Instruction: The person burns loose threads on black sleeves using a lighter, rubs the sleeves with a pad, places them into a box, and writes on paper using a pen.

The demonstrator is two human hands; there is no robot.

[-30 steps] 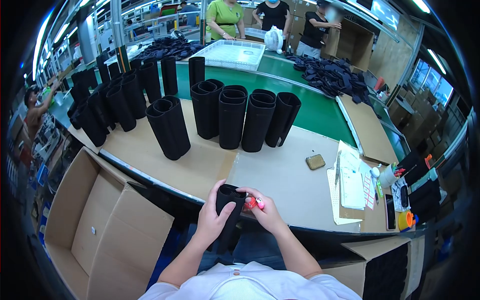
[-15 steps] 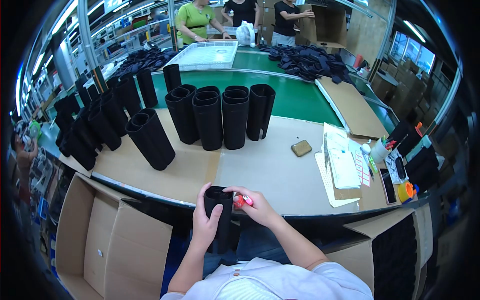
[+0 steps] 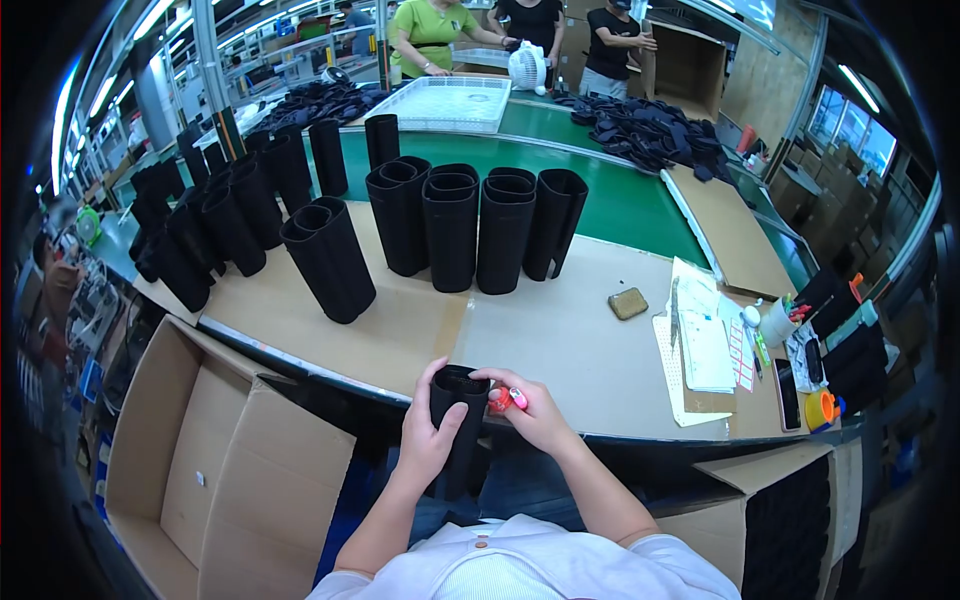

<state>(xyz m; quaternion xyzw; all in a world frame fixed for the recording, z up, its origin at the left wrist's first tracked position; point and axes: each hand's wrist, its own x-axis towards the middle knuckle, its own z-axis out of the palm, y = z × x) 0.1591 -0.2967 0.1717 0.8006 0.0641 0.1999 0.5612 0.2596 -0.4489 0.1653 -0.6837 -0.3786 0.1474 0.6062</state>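
Observation:
A rolled black fabric tube (image 3: 462,425) stands upright at the table's near edge, close to my body. My left hand (image 3: 432,425) is wrapped round its left side, thumb across the front. At its upper right rim, my right hand (image 3: 530,405) touches the roll with its fingers and also holds a small red and pink tool (image 3: 506,400); what kind of tool is unclear. Beyond, more black rolls (image 3: 451,230) stand in a row on the table, one roll (image 3: 328,260) leaning a little to the left of them.
Many rolls (image 3: 232,228) crowd the table's left side. A brown block (image 3: 628,303), papers (image 3: 705,345), a phone (image 3: 788,395) and orange tape (image 3: 820,410) lie right. Open cartons (image 3: 270,490) flank my body. Behind the green belt (image 3: 620,215), people stand near a white crate (image 3: 440,105).
The camera view has shifted, so the table scene sits further right. My hands keep their hold on the roll. One person across the belt has reached an arm toward the white fan-like object.

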